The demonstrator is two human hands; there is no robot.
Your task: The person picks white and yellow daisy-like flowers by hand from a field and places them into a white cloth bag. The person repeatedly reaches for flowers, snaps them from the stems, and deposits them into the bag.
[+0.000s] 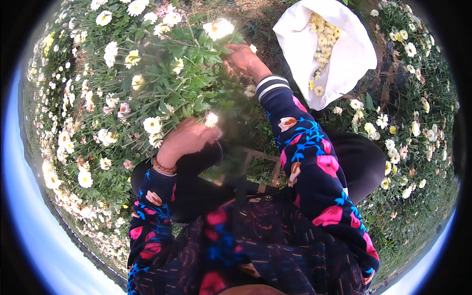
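Note:
White flowers, likely chrysanthemums, grow on a leafy green plant [191, 66] before me. My left hand [191, 138], with a beaded bracelet at its wrist, is at the plant's near side; a white flower head [211, 120] shows at its fingers, but whether it is held cannot be told. Farther off, my right hand [241, 59] reaches in at the plant's right edge, its fingertips partly hidden and blurred. A small pale flower [253, 48] shows beside its knuckles. Right of that hand stands an open white sack [346, 48] with picked pale-yellow flower heads [324, 38] inside.
Dense flower rows run along the left [84, 177] and right [416, 129]. Between my bent knees is a low frame [276, 171], perhaps part of a stool. Bare soil and low weeds [254, 22] lie between the plant and the sack.

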